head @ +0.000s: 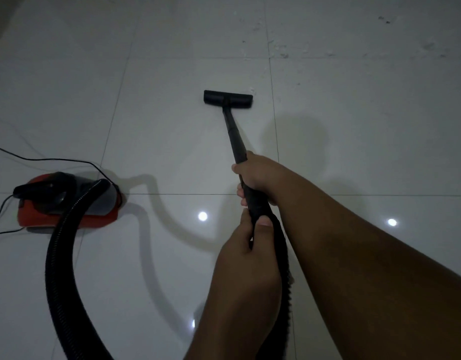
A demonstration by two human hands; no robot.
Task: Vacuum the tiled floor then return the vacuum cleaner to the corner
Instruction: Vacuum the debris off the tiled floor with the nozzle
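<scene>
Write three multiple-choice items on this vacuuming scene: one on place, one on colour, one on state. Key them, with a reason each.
1. Where does the vacuum body sit in the view? A) left edge B) right edge C) top centre
2. What colour is its shell? A) blue B) red C) yellow
3. How is the wand held? A) lying free B) by one hand C) by both hands

Key: 1 A, it rests on the tiled floor at the left; 2 B, red shows under the black hose; 3 C, the right hand and the left hand both grip it.
</scene>
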